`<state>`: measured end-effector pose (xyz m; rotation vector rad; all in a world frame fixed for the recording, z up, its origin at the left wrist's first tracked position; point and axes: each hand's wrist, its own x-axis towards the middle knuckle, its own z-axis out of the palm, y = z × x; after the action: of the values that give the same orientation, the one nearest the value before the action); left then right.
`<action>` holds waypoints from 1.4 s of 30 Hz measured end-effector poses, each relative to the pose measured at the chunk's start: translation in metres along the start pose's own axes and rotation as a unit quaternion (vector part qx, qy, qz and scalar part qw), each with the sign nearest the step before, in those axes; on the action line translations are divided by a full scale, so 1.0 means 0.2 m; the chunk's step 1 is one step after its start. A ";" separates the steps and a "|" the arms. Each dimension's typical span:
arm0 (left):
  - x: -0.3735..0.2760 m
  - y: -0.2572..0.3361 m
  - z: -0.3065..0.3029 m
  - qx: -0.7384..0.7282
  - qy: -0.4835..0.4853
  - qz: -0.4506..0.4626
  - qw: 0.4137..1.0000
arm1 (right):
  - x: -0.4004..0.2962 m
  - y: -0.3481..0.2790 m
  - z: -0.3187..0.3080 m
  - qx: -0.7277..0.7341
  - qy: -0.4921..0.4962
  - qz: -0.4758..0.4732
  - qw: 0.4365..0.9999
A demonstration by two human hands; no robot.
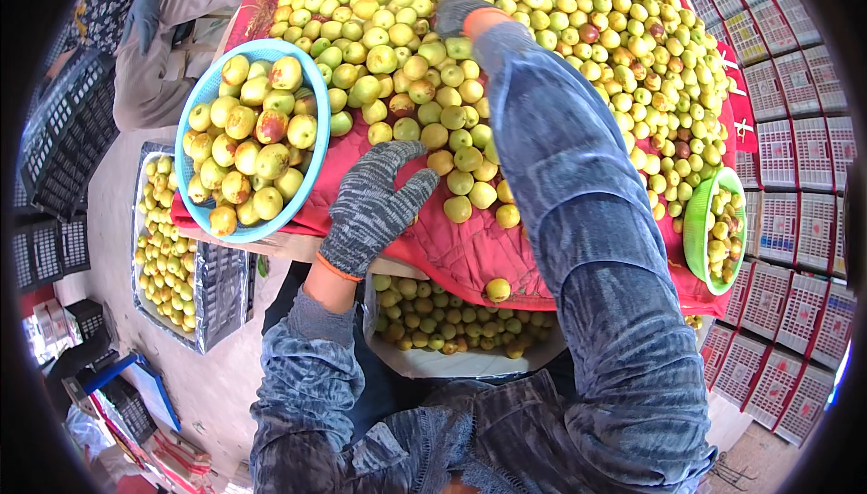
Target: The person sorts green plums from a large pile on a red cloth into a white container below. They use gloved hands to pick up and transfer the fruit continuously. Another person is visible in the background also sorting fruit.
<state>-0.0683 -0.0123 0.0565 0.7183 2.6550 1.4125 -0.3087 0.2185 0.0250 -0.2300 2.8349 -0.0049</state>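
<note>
A broad pile of green-yellow jujubes [433, 87], some with brown or red patches, covers the red quilted cloth [467, 257] before me. My left hand [379, 206], in a grey knitted glove with an orange cuff, rests low over the cloth at the pile's near edge. Its thumb and fingers are spread, with no fruit seen between them. Farther off, my right hand [460, 15] reaches into the pile; its fingertips are partly hidden, so its grip is unclear. A blue plastic basket [322, 135] full of larger jujubes stands left of my left hand.
A green basket [698, 230] of jujubes sits at the right edge. Below the table edge is a lined container [467, 364] of fruit, with a lined crate [223, 291] to the left. White crates [779, 189] are stacked right. A gloved co-worker's hand [142, 16] shows upper left.
</note>
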 end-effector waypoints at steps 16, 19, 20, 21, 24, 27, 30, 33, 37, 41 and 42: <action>-0.03 -0.02 0.04 0.149 -0.112 0.036 0.982 | -0.32 -1.09 -0.17 0.158 0.323 -0.221 0.907; -0.03 -0.01 0.00 0.145 -0.156 -0.040 0.976 | -0.25 -0.94 -0.18 0.341 0.311 -0.192 0.866; -0.05 -0.01 -0.03 0.141 -0.114 -0.005 0.983 | -0.26 -0.82 -0.17 0.158 0.406 -0.201 0.877; -0.05 0.00 -0.04 0.125 -0.106 -0.018 0.986 | -0.26 -0.73 -0.16 0.329 0.347 -0.095 0.873; -0.05 0.01 -0.08 0.145 -0.125 -0.040 0.981 | -0.29 -0.55 -0.06 0.102 0.174 -0.021 0.979; -0.03 -0.01 -0.08 0.163 -0.131 -0.038 0.977 | -0.41 -0.50 0.08 -0.029 0.143 -0.033 0.989; -0.04 -0.04 -0.05 0.177 -0.143 -0.048 0.973 | -0.59 -0.45 0.19 -0.059 0.188 -0.093 0.976; -0.04 -0.05 -0.02 0.196 -0.160 -0.050 0.966 | -0.78 -0.37 0.27 -0.033 0.160 -0.119 0.979; -0.03 -0.06 -0.02 0.231 -0.181 -0.103 0.950 | -1.05 -0.22 0.36 -0.040 0.123 -0.195 0.972; -0.03 -0.07 -0.09 0.244 -0.203 -0.133 0.939 | -1.28 -0.10 0.39 -0.056 0.157 -0.201 0.965; -0.03 -0.07 -0.11 0.254 -0.201 -0.138 0.936 | -1.32 -0.08 0.38 -0.056 0.180 -0.201 0.961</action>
<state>-0.0734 -0.0378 0.0570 0.5498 2.6464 0.4458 -0.0347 0.2458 0.0289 -0.9114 3.0904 0.0293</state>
